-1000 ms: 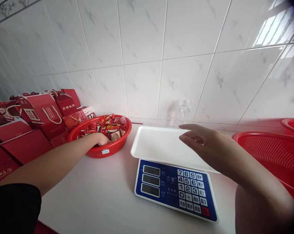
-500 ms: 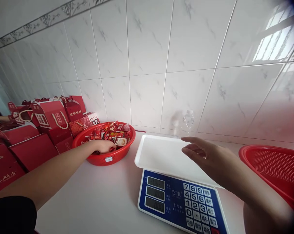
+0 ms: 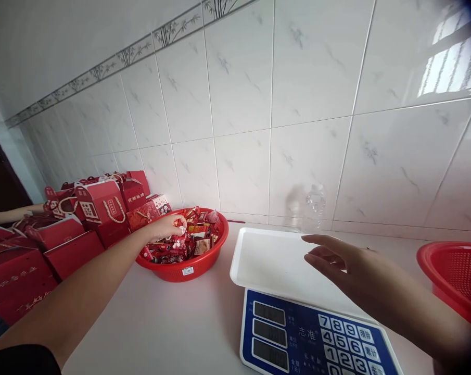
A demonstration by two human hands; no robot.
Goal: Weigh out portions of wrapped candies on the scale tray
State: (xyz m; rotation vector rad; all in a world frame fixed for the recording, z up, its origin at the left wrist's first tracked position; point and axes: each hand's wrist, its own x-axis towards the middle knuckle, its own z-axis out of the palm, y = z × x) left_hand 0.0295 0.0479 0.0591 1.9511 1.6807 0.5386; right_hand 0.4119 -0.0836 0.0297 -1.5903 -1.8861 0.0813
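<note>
My left hand (image 3: 165, 228) is raised just above a red plastic basket (image 3: 188, 263) full of wrapped sweets (image 3: 192, 237), its fingers closed on a few small wrapped sweets. My right hand (image 3: 339, 259) hovers open, fingers stretched out, over the right edge of the white weighing tray (image 3: 266, 258) of a blue-faced electronic scale (image 3: 309, 341). The tray holds nothing.
Red gift boxes with rope handles (image 3: 98, 205) are stacked at the left on the white counter (image 3: 173, 328). Another person's arm (image 3: 4, 213) reaches in at the far left. A second red basket (image 3: 454, 276) stands at the right. A clear bottle (image 3: 315, 203) stands against the tiled wall.
My left hand has lifted out of the sweets basket with sweets in its fingers. The camera has tilted up and left; my right hand stays over the tray.
</note>
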